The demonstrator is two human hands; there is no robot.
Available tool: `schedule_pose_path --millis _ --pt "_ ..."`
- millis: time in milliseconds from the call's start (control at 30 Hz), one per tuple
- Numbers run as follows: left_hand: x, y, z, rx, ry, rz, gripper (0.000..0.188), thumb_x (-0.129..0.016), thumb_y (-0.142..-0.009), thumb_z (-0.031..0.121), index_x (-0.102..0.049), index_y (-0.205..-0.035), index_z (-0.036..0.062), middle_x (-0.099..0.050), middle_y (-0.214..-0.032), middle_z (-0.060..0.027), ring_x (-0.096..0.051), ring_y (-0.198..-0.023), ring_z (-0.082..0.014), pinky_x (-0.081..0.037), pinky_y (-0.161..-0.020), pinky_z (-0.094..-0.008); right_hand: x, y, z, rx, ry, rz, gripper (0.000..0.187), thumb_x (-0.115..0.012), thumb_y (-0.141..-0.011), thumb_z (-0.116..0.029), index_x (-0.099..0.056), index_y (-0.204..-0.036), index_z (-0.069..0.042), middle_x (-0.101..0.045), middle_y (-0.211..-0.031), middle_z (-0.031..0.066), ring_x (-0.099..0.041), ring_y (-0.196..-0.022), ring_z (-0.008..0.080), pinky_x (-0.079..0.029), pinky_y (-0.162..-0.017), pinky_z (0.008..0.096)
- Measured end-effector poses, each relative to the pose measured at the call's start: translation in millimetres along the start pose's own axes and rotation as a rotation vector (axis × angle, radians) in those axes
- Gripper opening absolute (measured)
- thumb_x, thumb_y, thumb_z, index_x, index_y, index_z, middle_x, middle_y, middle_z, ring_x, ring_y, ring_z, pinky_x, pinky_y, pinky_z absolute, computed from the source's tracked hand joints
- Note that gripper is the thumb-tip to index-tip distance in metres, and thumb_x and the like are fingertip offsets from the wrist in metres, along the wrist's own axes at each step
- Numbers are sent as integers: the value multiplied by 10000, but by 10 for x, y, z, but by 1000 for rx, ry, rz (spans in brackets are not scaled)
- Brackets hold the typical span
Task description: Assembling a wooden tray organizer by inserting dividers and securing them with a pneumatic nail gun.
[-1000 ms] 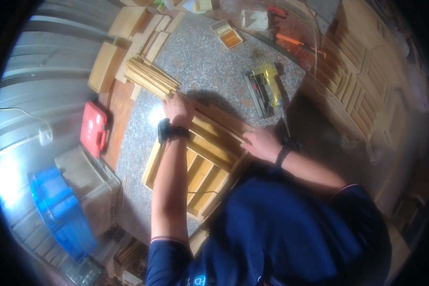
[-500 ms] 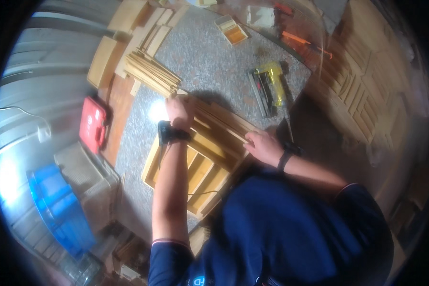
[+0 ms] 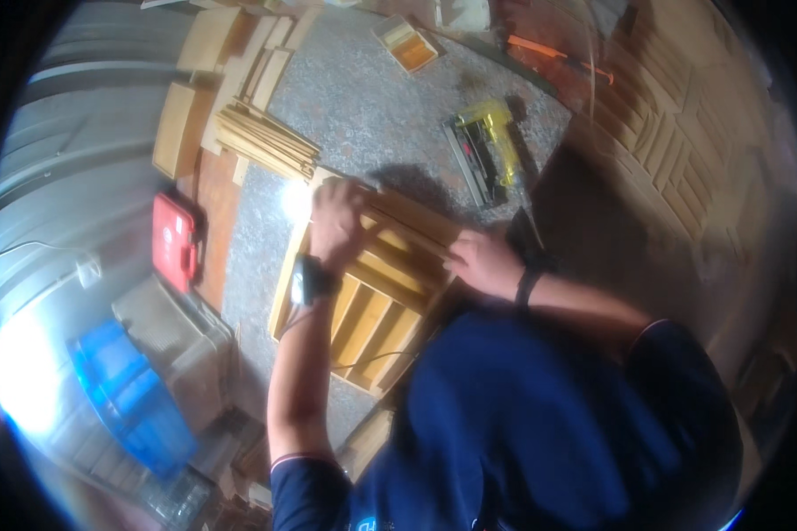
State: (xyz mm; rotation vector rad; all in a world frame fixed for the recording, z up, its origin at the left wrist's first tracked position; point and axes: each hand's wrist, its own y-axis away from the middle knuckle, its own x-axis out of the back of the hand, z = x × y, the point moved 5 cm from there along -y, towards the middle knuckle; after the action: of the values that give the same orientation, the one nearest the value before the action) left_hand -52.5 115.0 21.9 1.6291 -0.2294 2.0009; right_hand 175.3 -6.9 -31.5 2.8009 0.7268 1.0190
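Head view: compartmented wooden box (image 3: 386, 292) on speckled bench (image 3: 363, 80), right in front of the person. Left hand (image 3: 336, 221) at box's far-left corner, fingers bent over far rim; firm grasp or just resting, can't tell. Right hand (image 3: 487, 264) at far-right corner, fingers touching edge, grip also unclear. Strip bundle (image 3: 266, 142) just beyond left hand; yellow nail gun (image 3: 506, 150) beyond right.

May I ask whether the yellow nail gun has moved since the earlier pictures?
No: judged against the speckled grey tabletop, the yellow nail gun lies in the same place.
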Motion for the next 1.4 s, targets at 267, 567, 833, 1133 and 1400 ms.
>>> schedule_pose_path --millis 267,567,833,1133,1400 --pt "-592 398 744 -289 30 18 243 -743 -874 211 -757 -1100 123 -700 -1218 -79 -628 -1208 -287 -479 -1072 -487 1384 -620 932 -256 428 573 496 -758 -924 -354 -618 -1250 -8 -694 -1157 246 -658 -1144 443 -538 -973 528" --pt "-627 273 842 -298 125 2 182 -669 -792 116 -725 -965 110 -708 -1033 -32 -658 -1032 -270 -547 -919 -402 1145 -1258 1141 -450 -161 167 430 -766 -872 -304 -584 -1079 26 -726 -949 194 -733 -826 321 -597 -767 455" --pt "-678 316 822 -306 170 50 158 -672 -788 123 -702 -943 107 -672 -967 -53 -660 -975 -289 -567 -862 -411 754 -882 833 -686 -792 -513 362 -712 -1020 -414 -575 -916 -95 -509 -663 -2 -496 -491 120 -441 -451 320" --pt "-695 329 759 -285 192 56 65 -669 -814 113 -669 -878 102 -653 -937 -57 -664 -954 -283 -576 -836 -406 509 -369 798 -914 -819 -773 268 -693 -1040 -373 -613 -1017 -118 -480 -646 -34 -461 -489 101 -400 -435 291" --pt "-784 277 729 -303 166 32 59 -665 -818 123 -652 -871 102 -642 -930 -57 -660 -938 -284 -573 -824 -404 486 -385 977 -865 -813 -839 361 -697 -1030 -441 -607 -1055 -92 -460 -656 -40 -450 -499 90 -409 -456 300"
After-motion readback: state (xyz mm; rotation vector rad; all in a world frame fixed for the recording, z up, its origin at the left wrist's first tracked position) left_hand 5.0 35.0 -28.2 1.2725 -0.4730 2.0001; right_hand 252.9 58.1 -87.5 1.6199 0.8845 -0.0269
